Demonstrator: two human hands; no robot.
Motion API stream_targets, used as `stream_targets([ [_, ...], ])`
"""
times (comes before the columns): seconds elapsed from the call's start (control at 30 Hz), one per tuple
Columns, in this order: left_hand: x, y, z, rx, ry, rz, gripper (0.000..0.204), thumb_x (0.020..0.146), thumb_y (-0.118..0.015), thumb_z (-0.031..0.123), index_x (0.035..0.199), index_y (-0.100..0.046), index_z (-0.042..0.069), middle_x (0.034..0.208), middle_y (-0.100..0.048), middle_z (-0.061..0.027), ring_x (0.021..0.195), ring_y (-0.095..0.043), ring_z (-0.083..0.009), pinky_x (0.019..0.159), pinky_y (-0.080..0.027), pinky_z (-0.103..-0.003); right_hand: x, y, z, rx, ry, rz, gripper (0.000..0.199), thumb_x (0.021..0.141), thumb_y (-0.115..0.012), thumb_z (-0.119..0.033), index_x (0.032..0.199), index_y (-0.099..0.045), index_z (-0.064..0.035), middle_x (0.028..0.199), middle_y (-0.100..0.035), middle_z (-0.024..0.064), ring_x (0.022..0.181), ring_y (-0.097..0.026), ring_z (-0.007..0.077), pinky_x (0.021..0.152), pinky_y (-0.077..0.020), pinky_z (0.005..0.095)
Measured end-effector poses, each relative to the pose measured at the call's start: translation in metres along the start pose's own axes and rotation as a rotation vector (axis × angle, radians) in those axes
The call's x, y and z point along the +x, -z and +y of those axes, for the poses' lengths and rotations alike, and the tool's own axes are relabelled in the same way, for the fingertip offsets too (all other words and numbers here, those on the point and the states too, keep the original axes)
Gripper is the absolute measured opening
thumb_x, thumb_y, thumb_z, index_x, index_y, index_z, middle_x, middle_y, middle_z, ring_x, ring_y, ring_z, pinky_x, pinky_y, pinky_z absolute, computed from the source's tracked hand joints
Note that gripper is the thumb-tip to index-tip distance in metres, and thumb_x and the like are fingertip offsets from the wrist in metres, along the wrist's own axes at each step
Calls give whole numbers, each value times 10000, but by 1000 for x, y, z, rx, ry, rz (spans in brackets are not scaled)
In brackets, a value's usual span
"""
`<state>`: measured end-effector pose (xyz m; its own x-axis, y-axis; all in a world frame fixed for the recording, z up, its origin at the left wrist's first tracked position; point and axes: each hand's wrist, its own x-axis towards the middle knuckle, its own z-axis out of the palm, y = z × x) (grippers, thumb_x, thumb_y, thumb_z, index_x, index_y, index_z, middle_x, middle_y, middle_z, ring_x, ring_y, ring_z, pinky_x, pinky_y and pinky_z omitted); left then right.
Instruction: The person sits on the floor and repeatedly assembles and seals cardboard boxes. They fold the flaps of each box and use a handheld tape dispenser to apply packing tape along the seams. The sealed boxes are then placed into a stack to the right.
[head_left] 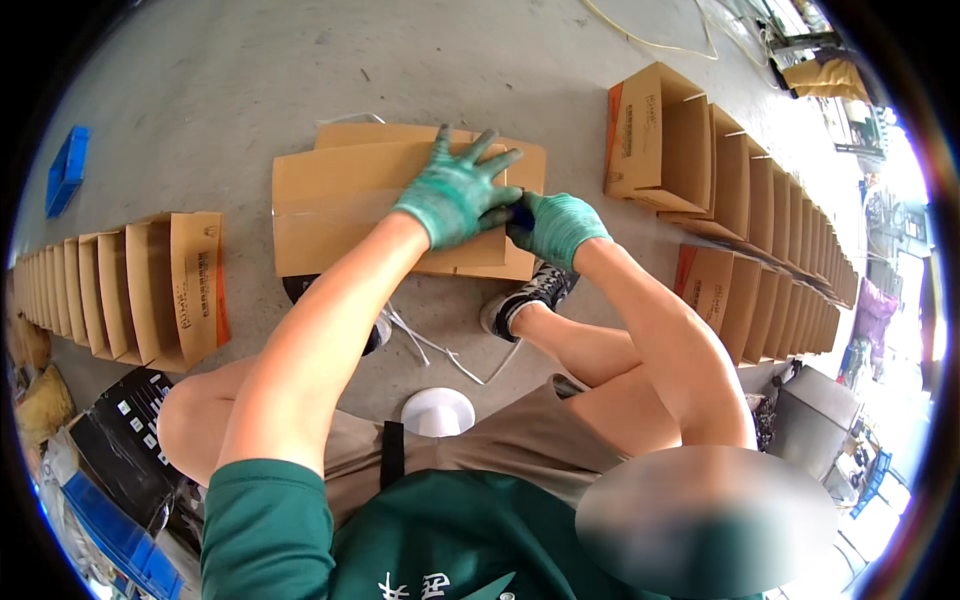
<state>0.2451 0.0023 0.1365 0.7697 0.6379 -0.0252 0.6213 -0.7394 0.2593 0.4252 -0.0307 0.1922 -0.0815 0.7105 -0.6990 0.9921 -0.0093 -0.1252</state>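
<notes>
A flat stack of brown cardboard (330, 205) lies on the floor in front of my feet, its layers slightly out of line. My left hand (455, 192), in a green glove, rests flat on the right part of the top piece with fingers spread. At the right edge of the cardboard, my right hand (562, 228), in a matching glove, is closed around a small dark blue object (520, 215). Most of that object is hidden by the fingers, so its kind cannot be told. The fingertips of both hands almost meet there.
Rows of open cardboard boxes stand at right (640, 135) and left (195, 285). A blue bin (67, 172) sits at far left. White strapping (455, 362) lies loose between my feet, near a white round stool top (438, 411). A grey metal box (812, 415) stands at lower right.
</notes>
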Motion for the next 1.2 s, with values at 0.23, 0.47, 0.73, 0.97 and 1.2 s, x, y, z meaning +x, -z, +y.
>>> stream_targets([
  [0.23,40,5,12,66,-61,-232,321,917,-585,512,974,-795,277,1495,-510,21,1496,-273,-297,1156,-115,-716,38,-73,47,-373,140,158,453,905,-624,-397,1317,-553,-223,928,-728,79,898,-707,289,788,-536,412],
  [0.47,35,-6,11,25,-56,-57,336,974,-529,465,1156,-739,276,1547,-442,6,1485,-288,-303,1168,-102,-695,95,-107,50,180,21,406,440,936,-584,-171,1373,-529,-191,1114,-672,205,1070,-646,384,917,-511,474],
  [0.73,-72,-2,-51,236,438,160,734,879,-611,608,1511,-406,296,1625,-266,-95,1508,-199,-384,1142,-138,-732,122,-153,43,362,-66,486,450,907,-606,-151,1355,-586,-179,1245,-629,207,1112,-624,401,972,-497,472],
  [0.97,-161,-12,-81,-201,999,504,975,789,-782,529,1516,-343,51,1533,-387,-238,1410,-394,-387,1144,-354,-487,67,-124,-11,1013,-48,690,434,1004,-498,-363,1299,-551,-50,1098,-682,242,950,-658,440,867,-523,477],
  [1.2,-180,-16,-124,-869,1201,652,699,900,-702,459,1369,-518,-26,1366,-580,-154,1219,-556,-260,1062,-419,-378,36,-57,-15,1175,4,119,911,918,-492,-713,1437,-425,33,1449,-512,219,1374,-456,331,1109,-372,418],
])
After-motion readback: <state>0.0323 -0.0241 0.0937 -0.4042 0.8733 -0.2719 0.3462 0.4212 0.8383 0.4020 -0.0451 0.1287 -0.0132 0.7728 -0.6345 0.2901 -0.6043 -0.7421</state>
